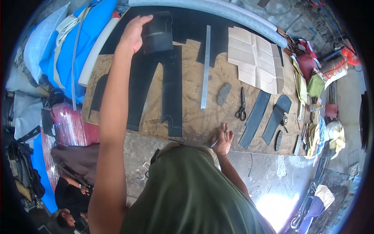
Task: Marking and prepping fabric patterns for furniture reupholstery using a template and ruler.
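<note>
My left hand (138, 33) reaches to the far left of the worktable, its fingers stretched over the edge of a dark, glossy square piece (157, 33). Under that lies black material (171, 85) with long cut-out shapes and chalk lines. My right hand (223, 138) rests at the table's near edge, holding a thin pen-like tool (214, 144). A metal straightedge (206, 66) lies across the middle. Right of it are a small grey piece (223, 93), black scissors (241, 112), dark cut strips (252, 119) and a creased paper pattern (255, 58).
The table (194, 124) has rolls (206, 13) along its back. Blue sheeting (78, 46) and shiny pink wrapped material (74, 123) lie left. Tools (300, 140) and fabric pieces crowd the right edge. A person in black (66, 201) is at lower left, below the wrapped material.
</note>
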Motion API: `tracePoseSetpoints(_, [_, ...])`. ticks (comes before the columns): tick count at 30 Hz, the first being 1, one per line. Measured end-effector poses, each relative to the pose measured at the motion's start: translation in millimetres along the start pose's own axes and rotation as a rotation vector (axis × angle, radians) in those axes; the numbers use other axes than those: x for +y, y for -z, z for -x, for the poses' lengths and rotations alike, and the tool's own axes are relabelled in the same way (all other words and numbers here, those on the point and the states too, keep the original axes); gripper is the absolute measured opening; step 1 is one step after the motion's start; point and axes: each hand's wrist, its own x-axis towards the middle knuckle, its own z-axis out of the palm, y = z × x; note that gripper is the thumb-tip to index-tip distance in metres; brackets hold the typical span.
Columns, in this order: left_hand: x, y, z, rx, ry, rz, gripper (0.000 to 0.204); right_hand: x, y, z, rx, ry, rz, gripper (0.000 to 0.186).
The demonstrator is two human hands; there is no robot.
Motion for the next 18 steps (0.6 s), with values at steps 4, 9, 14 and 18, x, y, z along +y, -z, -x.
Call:
tracePoseSetpoints(4, [-50, 7, 53, -0.056, 0.186, 0.031, 0.017, -3, 2, -2, -0.009, 0.008, 0.000, 0.041])
tracePoseSetpoints(9, [-201, 44, 145, 0.042, 0.424, -0.792, 0.027, -2, 1, 1, -0.035, 0.004, 0.068, 0.041])
tracePoseSetpoints(14, [-273, 61, 219, 0.148, 0.217, -1.258, 0.049, -1, 1, -2, -0.042, -0.001, 0.041, 0.044])
tracePoseSetpoints(18, [-262, 45, 229, 0.196, 0.157, -1.491, 0.051, 3, -3, 0, -0.034, -0.005, 0.046, 0.045])
